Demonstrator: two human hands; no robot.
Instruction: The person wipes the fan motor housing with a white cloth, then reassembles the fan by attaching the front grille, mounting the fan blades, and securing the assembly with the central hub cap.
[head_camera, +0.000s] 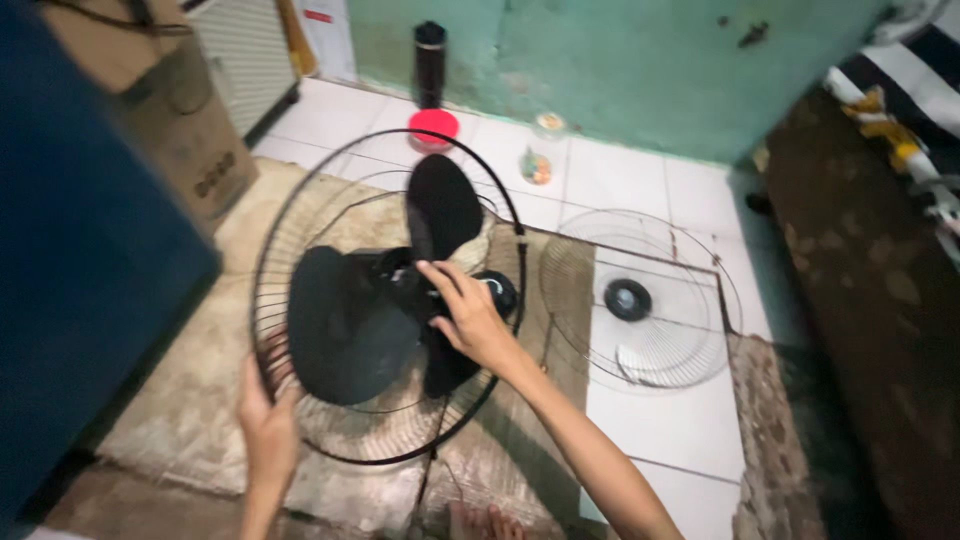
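Now my left hand (265, 420) curls closed on the rear grille (385, 300) rim to steady the fan on the floor, while my right hand (470, 320) pinches the black blade (350, 335) hub inside that grille.

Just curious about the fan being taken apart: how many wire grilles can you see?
2. One rear grille behind the black blades, gripped by the left hand; one loose grille flat on the white tiles at right.

The white tiled floor (690, 430) has a worn tan mat (180, 400) on it, a round wire fan cover (640, 298), a flat red lid (434, 124) and a tall black bottle (430, 62).
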